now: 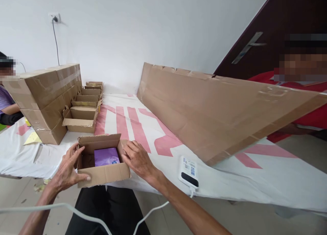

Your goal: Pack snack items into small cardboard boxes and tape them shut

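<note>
Wht cable [87, 217], foremost. Open ctn [104, 174], at near table [163, 180] edge: L hand [65, 167] clamped on L end; R hand [136, 158] w/ fingers closed on R end. Purple pkt [106, 156] inside ctn, toward R. Wht device [188, 171], to R, plugged-in. Sm. open ctns [81, 126], in row, beside stacked taped ctns [44, 92]. Cardbd panel [204, 109], tilted, R. Socket [54, 17], on wall [143, 27].

The bare left hand [66, 167], spread, holds the left end of the open brown rectangular cardboard box [106, 174]; the bare right hand [137, 156], curled, grips its right end.
</note>
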A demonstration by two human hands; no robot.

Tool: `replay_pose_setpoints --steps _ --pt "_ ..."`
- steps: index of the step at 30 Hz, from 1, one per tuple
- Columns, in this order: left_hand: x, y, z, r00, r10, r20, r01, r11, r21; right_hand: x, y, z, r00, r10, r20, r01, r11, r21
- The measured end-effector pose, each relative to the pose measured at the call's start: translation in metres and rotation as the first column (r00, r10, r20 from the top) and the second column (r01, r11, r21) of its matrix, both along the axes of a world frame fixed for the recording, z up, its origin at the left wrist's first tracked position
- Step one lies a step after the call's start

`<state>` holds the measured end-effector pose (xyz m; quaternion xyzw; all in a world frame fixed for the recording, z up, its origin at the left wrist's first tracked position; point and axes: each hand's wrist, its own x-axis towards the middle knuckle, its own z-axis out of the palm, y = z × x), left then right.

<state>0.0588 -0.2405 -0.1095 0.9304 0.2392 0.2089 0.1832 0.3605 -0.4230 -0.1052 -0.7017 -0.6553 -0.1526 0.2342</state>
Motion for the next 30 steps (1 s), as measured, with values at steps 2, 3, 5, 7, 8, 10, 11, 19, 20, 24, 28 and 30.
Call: replay_pose_setpoints --steps 2,3,5,7,8,10,11,19,20,24,28,30 --pt "0.001 0.001 0.0 1.0 0.007 -0.011 -0.007 1.0 0.011 -0.003 0.0 0.002 0.998 0.017 0.064 -0.016 1.0 -0.021" --pt "0.002 0.003 0.001 1.0 0.008 -0.022 -0.008 1.0 0.013 -0.005 0.001 0.004 0.997 0.029 0.078 -0.026 0.999 -0.034" --pt "0.006 0.009 0.005 0.998 0.0 -0.061 0.0 1.0 0.003 -0.006 0.002 0.007 0.995 0.05 0.086 -0.044 0.997 -0.065" --pt "0.012 0.017 0.011 0.994 -0.018 -0.109 0.016 1.0 -0.021 -0.006 0.004 0.01 0.994 0.076 0.083 -0.067 0.992 -0.104" --pt "0.015 0.02 0.013 0.991 -0.027 -0.128 0.023 0.999 -0.034 -0.005 0.005 0.011 0.993 0.089 0.079 -0.079 0.989 -0.125" --pt "0.019 0.024 0.018 0.988 -0.037 -0.147 0.03 0.998 -0.048 -0.003 0.008 0.012 0.991 0.112 0.075 -0.098 0.981 -0.164" --pt "0.021 0.025 0.019 0.988 -0.039 -0.148 0.032 0.998 -0.048 -0.002 0.009 0.011 0.99 0.122 0.075 -0.107 0.978 -0.181" --pt "0.017 0.01 0.001 0.995 -0.015 -0.102 0.015 1.0 0.001 -0.014 0.023 0.017 0.997 0.022 0.068 0.004 0.933 -0.359" --pt "0.017 0.008 -0.001 0.995 -0.013 -0.099 0.013 1.0 0.002 -0.018 0.029 0.02 0.999 0.005 0.049 0.016 0.902 -0.431" --pt "0.019 0.009 -0.003 0.994 -0.013 -0.105 0.011 1.0 -0.019 -0.031 0.059 0.031 0.999 -0.046 0.004 0.039 0.798 -0.601" --pt "0.022 0.009 -0.002 0.995 -0.009 -0.104 0.005 0.999 -0.038 -0.036 0.083 0.031 0.997 -0.072 -0.012 0.047 0.752 -0.657" --pt "0.022 0.008 -0.004 0.996 0.002 -0.084 -0.005 1.0 -0.03 -0.036 0.087 0.031 0.997 -0.082 -0.017 0.048 0.729 -0.683"
